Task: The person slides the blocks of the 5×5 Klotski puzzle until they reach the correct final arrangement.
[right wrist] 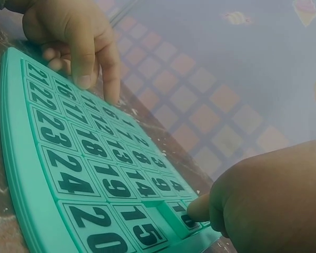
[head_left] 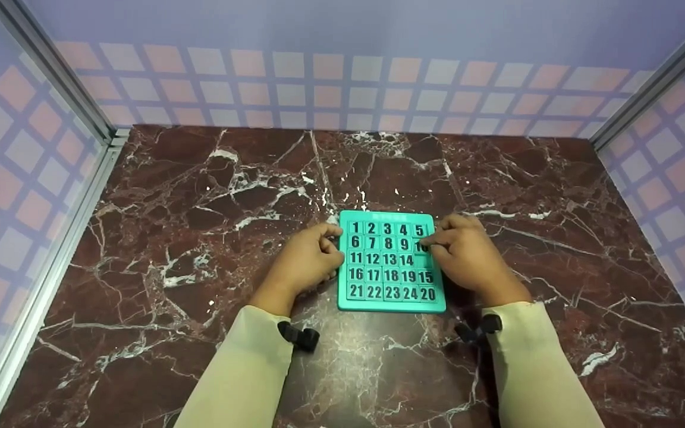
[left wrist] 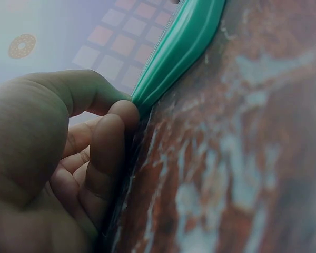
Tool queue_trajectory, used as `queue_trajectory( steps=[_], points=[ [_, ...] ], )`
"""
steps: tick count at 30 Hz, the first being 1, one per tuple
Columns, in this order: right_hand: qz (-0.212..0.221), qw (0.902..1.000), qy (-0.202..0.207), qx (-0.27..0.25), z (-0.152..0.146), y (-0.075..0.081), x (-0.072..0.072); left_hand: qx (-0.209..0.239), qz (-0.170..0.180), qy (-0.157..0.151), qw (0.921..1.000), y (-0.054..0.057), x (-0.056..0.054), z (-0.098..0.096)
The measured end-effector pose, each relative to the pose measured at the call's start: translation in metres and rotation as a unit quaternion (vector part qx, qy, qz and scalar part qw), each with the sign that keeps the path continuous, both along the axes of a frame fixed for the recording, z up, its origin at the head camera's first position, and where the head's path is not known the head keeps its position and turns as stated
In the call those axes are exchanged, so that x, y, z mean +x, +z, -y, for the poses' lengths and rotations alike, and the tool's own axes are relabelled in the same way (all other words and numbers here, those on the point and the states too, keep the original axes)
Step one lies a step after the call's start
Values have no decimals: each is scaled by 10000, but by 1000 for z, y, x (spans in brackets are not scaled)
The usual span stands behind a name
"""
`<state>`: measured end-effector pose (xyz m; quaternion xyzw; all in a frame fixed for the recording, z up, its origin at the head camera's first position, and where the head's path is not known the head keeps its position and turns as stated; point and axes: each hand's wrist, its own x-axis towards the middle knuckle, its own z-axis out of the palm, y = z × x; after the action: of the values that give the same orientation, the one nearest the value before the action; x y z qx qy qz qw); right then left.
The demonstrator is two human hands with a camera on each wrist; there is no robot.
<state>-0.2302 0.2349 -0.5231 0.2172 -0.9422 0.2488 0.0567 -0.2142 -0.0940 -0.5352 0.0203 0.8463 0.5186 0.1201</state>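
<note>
A turquoise number slide puzzle [head_left: 391, 305] lies on the marbled table, its tiles reading 1 to 24. The gap in the grid is at the right end of the third row, below the 10 tile [right wrist: 183, 217] and above the 15 tile [right wrist: 140, 225]. My left hand [head_left: 310, 255] grips the puzzle's left edge, thumb and index finger at the rim in the left wrist view. On the 10 tile rests the index fingertip of my right hand [head_left: 467, 252]. That hand's other fingers bend beside the frame's right edge, partly hidden in the right wrist view.
The dark red marbled table [head_left: 158, 238] has white veins and surrounds the puzzle. Pale purple walls [head_left: 342, 30] with pink and white squares enclose it at the back and sides. Metal rails [head_left: 63, 77] line the corners. Black straps [head_left: 299, 337] sit at both sleeves.
</note>
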Motion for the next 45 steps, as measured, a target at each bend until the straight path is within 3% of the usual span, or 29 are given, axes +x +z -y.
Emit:
queue_trajectory(
  steps=[6, 21, 30, 45],
  points=[
    [71, 9998, -195, 68, 0, 1, 1, 97, 9, -1, 10000, 1, 0, 0],
    [265, 9995, -184, 49, 1, 6, 6, -2, 6, 4, 10000, -2, 0, 0],
    [191, 9997, 148, 33, -1, 16, 9, 20, 2, 17, 10000, -1, -1, 0],
    [660, 9927, 948, 344, -15, 23, 21, -70, -97, -7, 9999, -2, -1, 0]
  ],
)
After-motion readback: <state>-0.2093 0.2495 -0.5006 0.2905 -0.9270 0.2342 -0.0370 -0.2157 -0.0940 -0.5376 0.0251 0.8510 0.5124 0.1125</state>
